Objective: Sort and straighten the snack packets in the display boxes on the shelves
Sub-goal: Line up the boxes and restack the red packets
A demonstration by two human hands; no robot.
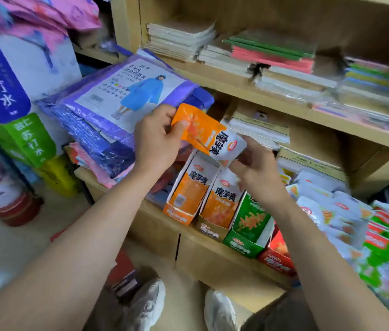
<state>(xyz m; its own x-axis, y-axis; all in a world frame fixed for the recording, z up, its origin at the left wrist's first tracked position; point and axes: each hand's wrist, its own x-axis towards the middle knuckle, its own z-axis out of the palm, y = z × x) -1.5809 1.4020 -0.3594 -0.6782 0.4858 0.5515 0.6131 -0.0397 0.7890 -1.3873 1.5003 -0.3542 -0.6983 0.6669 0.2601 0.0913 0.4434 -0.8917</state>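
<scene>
Flattening the orange packet [203, 132] before it goes in looks like the step in hand. The left hand [157, 139] pinches its orange end between thumb and curled fingers. The right hand [255, 173] grips the white end from below, so the packet hangs tilted in the air, just above the row of display boxes on the lower shelf [155, 225]. To do it well I would pull the two ends gently apart to smooth the creases and turn the white end up to match the packets already standing. Then I would slide it into the left orange box [184, 201] or the second orange box [219, 209] beside it, not the green box [248, 225] or the red box [277, 256] further right. The loose heap of packets [327, 206] at the far right probably awaits the same treatment.

Writing, from the left: a blue carton [0, 75] and a green carton [28, 139] both read 苏打水; the purple raincoat pack [126, 91] shows EVA; the held packet and the orange boxes read 魔芋爽 under a red oval logo too small to read
</scene>
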